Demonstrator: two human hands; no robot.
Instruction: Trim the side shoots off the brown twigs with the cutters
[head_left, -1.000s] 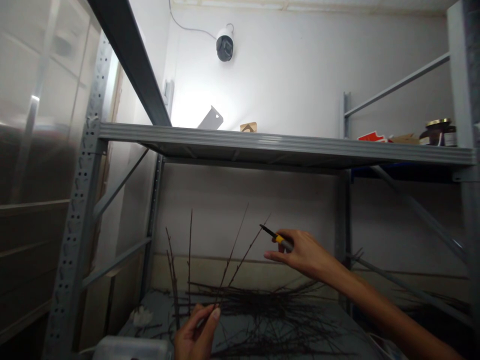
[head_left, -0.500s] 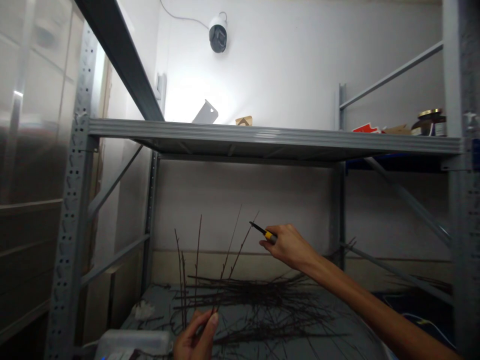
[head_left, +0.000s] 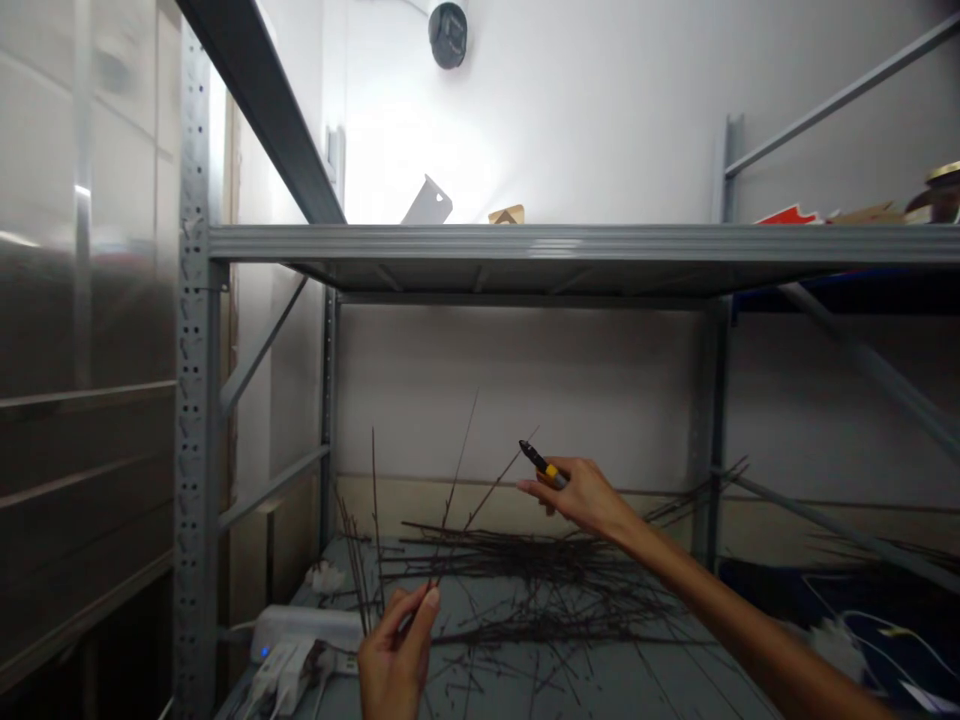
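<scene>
Thin dark twigs (head_left: 453, 490) stand nearly upright, long axis vertical and tips fanning toward the upper shelf (head_left: 525, 243). The left hand (head_left: 394, 655) pinches their lower ends in a closed grip, apparently to keep them clear of the twig pile (head_left: 540, 580) lying flat on the grey shelf (head_left: 645, 690). The right hand (head_left: 585, 495), its grip shut around a yellow-and-black tool (head_left: 545, 466) pointing up and left, hovers near the tips. A white power strip (head_left: 300, 635) lies at left.

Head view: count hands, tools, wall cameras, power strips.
hands: 2 (left hand, right hand)
yellow-black tool: 1
wall camera: 1
white power strip: 1
total: 5
twigs: too tangled to count
</scene>
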